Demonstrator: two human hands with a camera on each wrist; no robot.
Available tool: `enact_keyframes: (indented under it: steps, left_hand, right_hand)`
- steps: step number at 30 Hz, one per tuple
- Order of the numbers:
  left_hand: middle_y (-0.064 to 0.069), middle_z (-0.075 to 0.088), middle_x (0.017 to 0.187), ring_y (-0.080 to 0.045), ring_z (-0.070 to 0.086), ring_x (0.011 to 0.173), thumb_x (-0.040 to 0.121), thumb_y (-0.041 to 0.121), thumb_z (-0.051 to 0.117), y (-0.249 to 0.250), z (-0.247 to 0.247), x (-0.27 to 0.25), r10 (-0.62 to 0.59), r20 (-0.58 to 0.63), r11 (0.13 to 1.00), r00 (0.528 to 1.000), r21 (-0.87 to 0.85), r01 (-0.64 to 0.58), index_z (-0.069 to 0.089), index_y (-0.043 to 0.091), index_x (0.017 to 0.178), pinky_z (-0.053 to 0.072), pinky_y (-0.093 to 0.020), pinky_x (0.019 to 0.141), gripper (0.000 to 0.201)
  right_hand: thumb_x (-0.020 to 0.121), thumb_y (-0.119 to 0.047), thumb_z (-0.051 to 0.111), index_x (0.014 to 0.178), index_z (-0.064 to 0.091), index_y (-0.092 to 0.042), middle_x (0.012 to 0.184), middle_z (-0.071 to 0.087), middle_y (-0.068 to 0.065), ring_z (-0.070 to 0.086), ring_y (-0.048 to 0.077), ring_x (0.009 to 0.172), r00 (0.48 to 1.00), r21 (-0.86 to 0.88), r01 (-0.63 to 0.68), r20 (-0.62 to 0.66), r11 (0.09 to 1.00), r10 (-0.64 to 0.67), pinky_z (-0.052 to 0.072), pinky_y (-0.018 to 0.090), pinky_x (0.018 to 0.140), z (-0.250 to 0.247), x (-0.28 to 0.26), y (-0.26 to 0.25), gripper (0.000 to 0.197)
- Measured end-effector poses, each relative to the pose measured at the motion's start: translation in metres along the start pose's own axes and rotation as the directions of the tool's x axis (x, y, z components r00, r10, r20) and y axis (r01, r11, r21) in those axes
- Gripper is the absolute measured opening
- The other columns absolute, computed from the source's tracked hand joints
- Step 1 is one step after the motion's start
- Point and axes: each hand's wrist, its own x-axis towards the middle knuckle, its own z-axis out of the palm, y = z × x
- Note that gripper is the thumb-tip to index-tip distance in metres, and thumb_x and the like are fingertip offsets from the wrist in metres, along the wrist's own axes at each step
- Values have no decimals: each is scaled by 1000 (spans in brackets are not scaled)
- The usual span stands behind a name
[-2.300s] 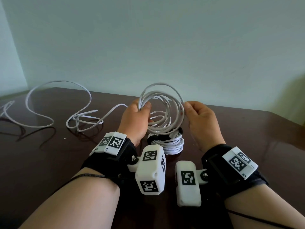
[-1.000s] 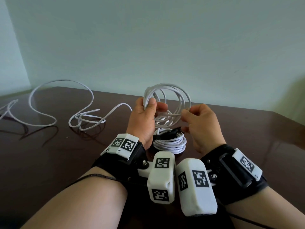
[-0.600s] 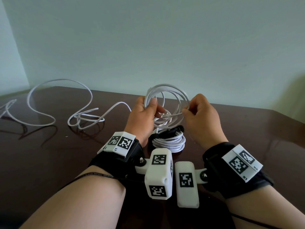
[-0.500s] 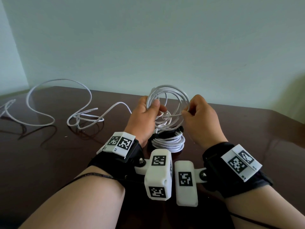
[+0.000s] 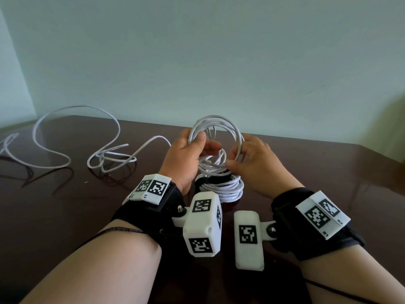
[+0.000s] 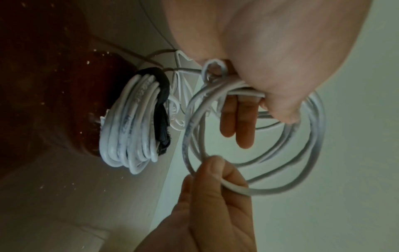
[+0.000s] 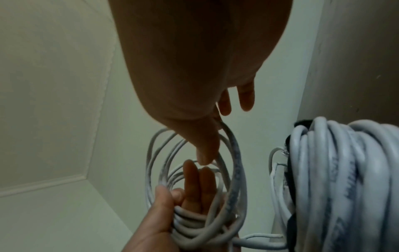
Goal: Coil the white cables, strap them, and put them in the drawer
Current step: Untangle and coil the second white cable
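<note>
We're seeing a loose white cable point(image 5: 65, 137) lying on the table point(image 5: 54, 216) at left. Our left hand point(image 5: 184, 159) is pinching the upright coil point(image 5: 219, 128), thumb on top; our right hand point(image 5: 256, 163) is pinching its opposite side. A strapped bundle point(image 5: 225, 187) is lying on the table below the coil.

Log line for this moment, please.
left hand: grips loose coil | right hand: pinches it | strapped bundle: on table

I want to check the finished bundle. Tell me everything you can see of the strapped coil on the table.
The strapped coil is white round cable wound in several tight loops, bound on one side by a black fabric-looking strap. It lies on the dark glossy table between the wrists, under the loose coil. Neither hand clearly touches it.
</note>
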Motion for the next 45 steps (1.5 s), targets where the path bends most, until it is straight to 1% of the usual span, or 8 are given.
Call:
enact_keyframes:
  steps: [8,16,21,27,31,36,40,45]
  left_hand:
    - [0,59,54,-14,54,43,98,15,44,4,-3,2,-37,25,982,999,-187,41,52,10,82,46,-22,43,19]
    - [1,43,45,-10,37,33,98,17,43,5,-7,5,-72,50,975,996,-208,81,47,12,55,34,-18,44,43]
    - [8,38,40,-9,35,32,99,16,43,6,-7,3,-48,82,996,995,72,43,38,10,61,30,-14,39,39]
    - [7,36,43,-14,33,37,94,20,50,2,-6,2,-46,235,968,971,250,-15,53,19,68,30,-25,45,27]
    - [8,36,41,-9,30,33,85,22,52,6,-8,0,-41,296,990,954,140,0,58,-3,91,29,-19,39,26]
    - [2,51,50,-13,49,42,75,17,57,7,-4,1,-41,251,996,967,-68,59,58,-1,84,44,-22,47,20]
    - [-3,64,63,-21,59,62,68,29,73,5,-9,5,-27,232,980,972,-183,71,67,7,77,51,-31,64,25]
    - [-10,68,83,-25,63,77,41,58,86,-1,-2,4,26,285,978,958,-203,34,62,6,97,53,-37,77,80]
  right_hand:
    - [89,-8,54,74,56,-31,98,70,12,63,21,77,998,450,-28,57,892,3,54,37,74,7,1,8,28]
    - [86,-10,63,131,31,-38,110,59,0,66,17,85,992,377,50,-125,925,-2,55,32,80,10,2,5,62]
    - [84,-4,62,115,51,-25,95,60,-6,60,-2,60,998,572,-54,-4,819,68,44,14,53,5,4,6,39]
    - [88,-25,61,91,49,-44,92,62,-17,60,-3,86,994,359,65,-104,931,-29,46,15,77,4,2,-3,22]
    - [94,-24,51,92,61,-27,88,69,-1,62,10,76,1000,284,-10,-16,959,15,48,30,75,1,1,-3,11]
    - [97,-26,41,83,53,-15,81,65,7,52,10,59,994,224,-98,-14,970,104,41,26,60,4,6,-2,21]
    - [96,-22,39,83,49,-11,69,55,9,50,20,59,957,474,-196,-98,858,273,41,28,55,10,9,-1,20]
    - [97,-16,38,81,48,-11,51,53,0,48,9,36,897,784,-200,-94,587,431,36,18,36,19,7,-12,19]
